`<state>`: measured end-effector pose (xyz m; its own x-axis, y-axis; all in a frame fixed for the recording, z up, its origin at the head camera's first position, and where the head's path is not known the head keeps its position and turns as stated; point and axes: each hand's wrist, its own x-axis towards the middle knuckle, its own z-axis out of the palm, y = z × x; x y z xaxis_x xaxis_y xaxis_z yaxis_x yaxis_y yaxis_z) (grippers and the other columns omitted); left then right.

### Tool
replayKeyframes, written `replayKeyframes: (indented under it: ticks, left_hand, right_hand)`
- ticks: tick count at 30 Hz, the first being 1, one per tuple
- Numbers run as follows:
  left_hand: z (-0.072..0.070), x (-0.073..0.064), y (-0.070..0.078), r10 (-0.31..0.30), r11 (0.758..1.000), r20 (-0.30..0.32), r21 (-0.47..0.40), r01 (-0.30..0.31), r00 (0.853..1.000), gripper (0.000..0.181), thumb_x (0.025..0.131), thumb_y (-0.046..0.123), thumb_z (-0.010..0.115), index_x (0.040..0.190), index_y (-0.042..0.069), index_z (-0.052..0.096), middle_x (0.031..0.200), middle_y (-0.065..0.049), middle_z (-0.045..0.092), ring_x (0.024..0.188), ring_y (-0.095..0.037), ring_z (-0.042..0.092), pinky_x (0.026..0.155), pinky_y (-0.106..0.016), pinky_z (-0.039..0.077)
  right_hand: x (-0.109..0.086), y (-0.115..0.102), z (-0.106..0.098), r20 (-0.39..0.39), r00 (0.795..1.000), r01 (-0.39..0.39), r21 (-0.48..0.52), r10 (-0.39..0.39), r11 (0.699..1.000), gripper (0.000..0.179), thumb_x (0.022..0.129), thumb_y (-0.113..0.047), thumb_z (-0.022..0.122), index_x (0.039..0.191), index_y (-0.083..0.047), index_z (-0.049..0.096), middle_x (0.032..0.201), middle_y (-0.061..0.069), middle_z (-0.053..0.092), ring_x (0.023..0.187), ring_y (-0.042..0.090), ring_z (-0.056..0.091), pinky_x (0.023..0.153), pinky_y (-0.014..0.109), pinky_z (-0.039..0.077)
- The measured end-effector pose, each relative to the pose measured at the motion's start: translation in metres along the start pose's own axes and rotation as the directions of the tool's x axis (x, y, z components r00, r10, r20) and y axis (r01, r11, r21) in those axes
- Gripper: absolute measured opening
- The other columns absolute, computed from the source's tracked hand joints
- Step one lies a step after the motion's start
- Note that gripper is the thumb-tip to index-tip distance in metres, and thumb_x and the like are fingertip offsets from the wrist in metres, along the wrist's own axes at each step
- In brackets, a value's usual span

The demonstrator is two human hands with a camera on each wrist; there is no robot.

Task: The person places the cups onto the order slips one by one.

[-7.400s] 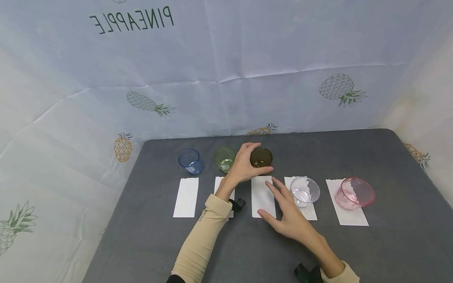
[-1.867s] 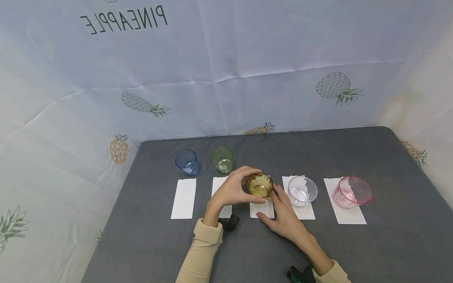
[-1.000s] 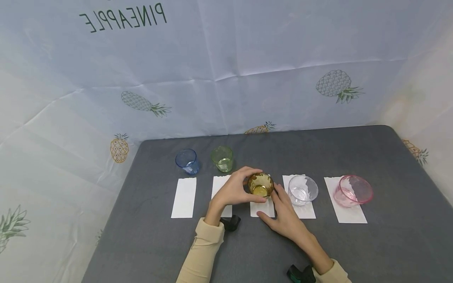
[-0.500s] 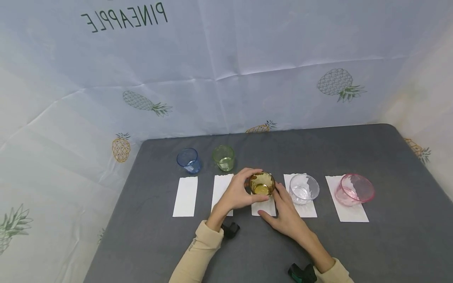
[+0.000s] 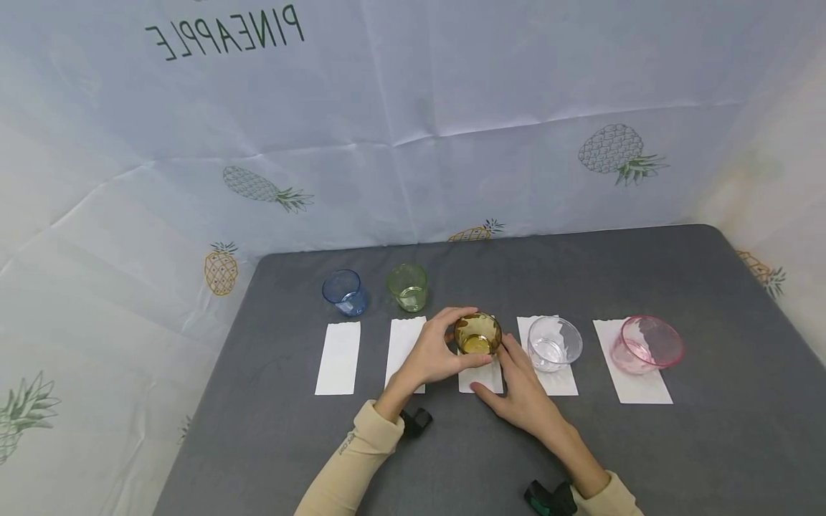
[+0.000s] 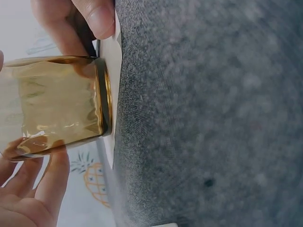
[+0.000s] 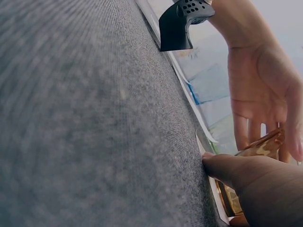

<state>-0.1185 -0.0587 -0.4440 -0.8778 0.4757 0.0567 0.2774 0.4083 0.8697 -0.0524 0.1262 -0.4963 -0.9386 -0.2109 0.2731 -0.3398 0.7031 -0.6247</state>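
Note:
An amber glass (image 5: 477, 334) stands upright over the middle white paper strip (image 5: 476, 381) in the head view. My left hand (image 5: 434, 352) grips it from the left, fingers behind and thumb in front near the rim. In the left wrist view, the glass (image 6: 57, 104) has its base right at the paper. My right hand (image 5: 524, 398) lies low at the glass's right side, fingers extended by its lower wall and thumb spread toward me. The right wrist view shows the right thumb (image 7: 236, 172) at the paper's edge, its own hand hiding part of the glass.
A blue glass (image 5: 345, 295) and a green glass (image 5: 408, 290) stand at the back left, behind two paper strips (image 5: 338, 358). To the right, a clear glass (image 5: 553, 351) and a pink glass (image 5: 639, 355) stand on strips. A printed curtain (image 5: 413, 107) hangs behind the grey table (image 5: 452, 459).
Several seconds ago the amber glass stood in the back row; my left hand has brought it forward to the middle strip. Over the last two seconds both hands stay nearly still.

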Motion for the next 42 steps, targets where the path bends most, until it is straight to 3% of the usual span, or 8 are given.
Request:
replayKeyframes:
  ticks: [10, 19, 30, 38, 42]
  left_hand:
    - [-0.0013, 0.0006, -0.0028, 0.015, 0.999, 0.019, -0.050, -0.014, 1.000, 0.077, 0.079, 0.022, 0.088, 0.146, 0.007, 0.054, 0.143, -0.009, 0.058, 0.130, -0.026, 0.059, 0.106, -0.046, 0.054]
    - [-0.0037, 0.0029, -0.0047, 0.015, 0.999, 0.054, -0.042, -0.013, 0.998, 0.079, 0.080, 0.024, 0.088, 0.148, 0.008, 0.052, 0.146, -0.008, 0.056, 0.132, -0.025, 0.058, 0.108, -0.044, 0.053]
    - [-0.0075, 0.0054, -0.0051, 0.040, 0.998, 0.084, 0.045, -0.044, 0.996, 0.079, 0.080, 0.029, 0.087, 0.148, 0.011, 0.052, 0.143, -0.007, 0.059, 0.128, -0.023, 0.061, 0.103, -0.039, 0.055]
    - [-0.0093, 0.0041, -0.0065, 0.091, 0.989, 0.094, 0.105, -0.101, 0.991, 0.081, 0.081, 0.032, 0.084, 0.151, 0.010, 0.049, 0.143, -0.009, 0.058, 0.128, -0.024, 0.060, 0.101, -0.036, 0.055]
    - [-0.0101, 0.0011, -0.0060, 0.133, 0.976, 0.106, 0.158, -0.149, 0.985, 0.087, 0.083, 0.034, 0.081, 0.156, 0.010, 0.041, 0.149, -0.012, 0.052, 0.133, -0.026, 0.056, 0.105, -0.041, 0.053]
  right_hand:
    - [-0.0002, -0.0002, 0.0012, -0.002, 1.000, 0.002, 0.003, -0.002, 1.000, 0.077, 0.081, -0.023, 0.085, 0.138, 0.016, 0.051, 0.148, 0.038, 0.045, 0.142, 0.055, 0.040, 0.113, 0.068, 0.037]
    - [-0.0005, 0.0003, 0.0024, -0.010, 1.000, -0.006, 0.007, 0.006, 1.000, 0.076, 0.080, -0.022, 0.085, 0.136, 0.016, 0.053, 0.147, 0.039, 0.045, 0.141, 0.056, 0.041, 0.113, 0.068, 0.037]
    - [0.0005, -0.0003, 0.0016, -0.031, 0.999, 0.019, 0.031, -0.018, 0.999, 0.075, 0.078, -0.020, 0.087, 0.137, 0.012, 0.053, 0.145, 0.033, 0.049, 0.139, 0.054, 0.043, 0.111, 0.069, 0.037]
    - [0.0011, -0.0048, 0.0001, -0.034, 0.999, -0.014, 0.117, 0.018, 0.993, 0.093, 0.080, -0.013, 0.086, 0.149, 0.017, 0.031, 0.150, 0.039, 0.042, 0.140, 0.056, 0.040, 0.112, 0.070, 0.036]
    - [0.0009, -0.0061, -0.0012, -0.069, 0.997, -0.022, 0.154, 0.033, 0.988, 0.101, 0.080, -0.012, 0.085, 0.154, 0.015, 0.022, 0.153, 0.036, 0.040, 0.141, 0.052, 0.042, 0.111, 0.068, 0.039]
